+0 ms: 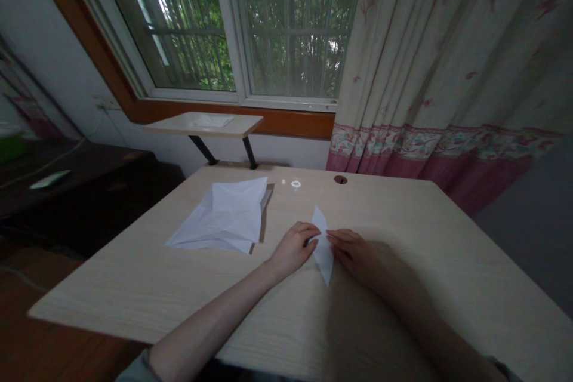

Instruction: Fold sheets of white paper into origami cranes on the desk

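Note:
A small piece of folded white paper point(324, 262), long and pointed at both ends, lies on the desk between my two hands. My left hand point(295, 246) pinches its left edge near the middle, thumb and fingers together. On the opposite edge my right hand point(351, 249) grips the paper with its fingertips, the fingers held close together. The fingers cover part of the paper's middle, so the folds there are hidden. To the left of my left hand lies a loose stack of creased white paper sheets point(233, 215).
The light wooden desk point(430, 239) has a brown cable hole point(341, 179) and a white ring point(296, 184) towards the back. A raised shelf point(170, 124) on black legs holds more white paper point(212, 121). A dark cabinet point(111, 176) stands left; a curtain point(403, 71) hangs behind.

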A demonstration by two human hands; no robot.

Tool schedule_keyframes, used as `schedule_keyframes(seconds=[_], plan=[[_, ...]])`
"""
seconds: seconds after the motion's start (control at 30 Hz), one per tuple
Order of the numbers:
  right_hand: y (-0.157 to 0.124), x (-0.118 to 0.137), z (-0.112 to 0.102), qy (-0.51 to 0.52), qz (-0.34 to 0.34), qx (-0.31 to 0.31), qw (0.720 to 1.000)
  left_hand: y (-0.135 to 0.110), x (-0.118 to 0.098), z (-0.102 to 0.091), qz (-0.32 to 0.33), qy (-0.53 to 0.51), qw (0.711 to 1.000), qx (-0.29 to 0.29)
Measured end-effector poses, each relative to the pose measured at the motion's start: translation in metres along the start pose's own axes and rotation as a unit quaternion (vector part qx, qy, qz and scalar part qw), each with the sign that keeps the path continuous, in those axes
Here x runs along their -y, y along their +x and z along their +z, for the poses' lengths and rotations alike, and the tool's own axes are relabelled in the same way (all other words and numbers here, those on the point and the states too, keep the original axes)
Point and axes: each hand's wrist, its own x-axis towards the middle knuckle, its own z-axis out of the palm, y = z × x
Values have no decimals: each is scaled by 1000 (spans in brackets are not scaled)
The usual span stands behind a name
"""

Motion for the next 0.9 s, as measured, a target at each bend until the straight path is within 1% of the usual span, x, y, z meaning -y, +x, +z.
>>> schedule_keyframes(seconds=[0.07,0.33,0.47,0.53,0.67,0.9], plan=[[-1,-2,1,0,1,4,1000,0,2,0,8,-3,1000,7],[0,1,1,23,-13,-18,999,-2,8,0,58,19,998,15],[-1,0,2,32,4,-19,999,-3,10,-3,79,27,996,40],[-2,-1,2,35,10,-11,999,-4,10,-5,80,27,995,54],[-2,-2,2,35,18,-10,999,-4,9,-6,74,26,995,61],[1,0,1,45,10,-13,999,-4,-1,-8,50,57,994,73]])
